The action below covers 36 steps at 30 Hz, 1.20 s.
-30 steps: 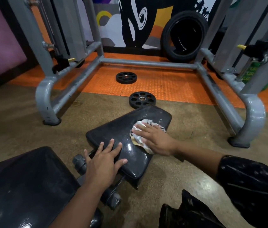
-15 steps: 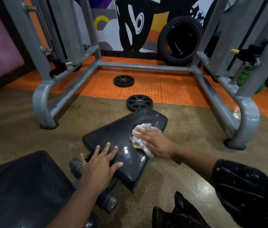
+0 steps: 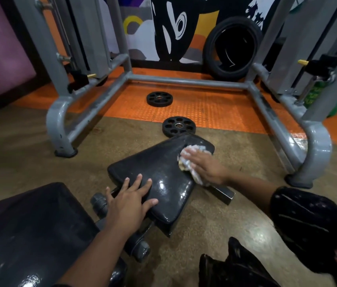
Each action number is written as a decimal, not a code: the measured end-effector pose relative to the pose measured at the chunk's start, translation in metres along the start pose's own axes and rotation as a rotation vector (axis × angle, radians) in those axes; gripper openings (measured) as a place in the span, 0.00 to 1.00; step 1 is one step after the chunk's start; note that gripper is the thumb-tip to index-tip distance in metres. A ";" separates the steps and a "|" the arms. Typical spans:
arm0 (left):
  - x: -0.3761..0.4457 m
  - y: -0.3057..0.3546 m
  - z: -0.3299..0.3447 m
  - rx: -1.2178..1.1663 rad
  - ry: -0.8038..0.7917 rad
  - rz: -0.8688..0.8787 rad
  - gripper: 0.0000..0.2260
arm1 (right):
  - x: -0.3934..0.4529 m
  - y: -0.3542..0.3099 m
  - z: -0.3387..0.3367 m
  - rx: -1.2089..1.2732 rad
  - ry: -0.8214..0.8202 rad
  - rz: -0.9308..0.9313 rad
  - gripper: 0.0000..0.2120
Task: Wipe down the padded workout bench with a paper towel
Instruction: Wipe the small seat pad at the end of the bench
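We see the bench's small seat pad [image 3: 159, 175] lying low over the brown floor [image 3: 236, 214], its narrow end pointing away from us and its black cover glossy near the close edge. The right hand [image 3: 205, 166] lies flat on a crumpled white towel [image 3: 190, 160] at the far right part of the pad, fingers straight and pressing down rather than curled round the paper (bits of towel stick out above the fingertips and below the palm). The left hand [image 3: 128, 201] rests on the pad's near left corner, fingers spread and straight, thumb out along the near edge; it holds nothing. A black sleeve [image 3: 308, 228] covers the right upper arm.

To the lower left we see the larger back pad [image 3: 29, 230], also black and shiny. Between the two pads sit grey rollers [image 3: 99, 201], and a dark metal bar [image 3: 223, 193] of the frame juts out under the right forearm.

Just beyond the pad's far tip lies a black plate [image 3: 178, 126] on the seam between the brown floor and an orange mat [image 3: 215, 108]; a second plate [image 3: 159, 98] lies farther back on the mat. A grey rack [image 3: 184, 80] surrounds both, and a tyre [image 3: 233, 48] leans against the painted wall [image 3: 169, 27] behind it.
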<state>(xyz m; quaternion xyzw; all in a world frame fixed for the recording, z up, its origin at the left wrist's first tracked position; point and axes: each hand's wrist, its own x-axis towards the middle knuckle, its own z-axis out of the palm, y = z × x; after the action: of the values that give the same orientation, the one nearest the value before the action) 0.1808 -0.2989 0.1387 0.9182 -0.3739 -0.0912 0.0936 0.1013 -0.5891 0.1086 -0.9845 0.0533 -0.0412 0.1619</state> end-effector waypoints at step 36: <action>-0.002 0.004 -0.008 0.020 0.044 -0.043 0.27 | 0.029 -0.068 0.012 -0.075 0.020 0.141 0.23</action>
<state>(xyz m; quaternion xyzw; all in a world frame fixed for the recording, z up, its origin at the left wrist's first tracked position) 0.1786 -0.2997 0.1473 0.9288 -0.3527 -0.0691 0.0905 0.1375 -0.5247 0.1215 -0.9832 0.1257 -0.0373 0.1270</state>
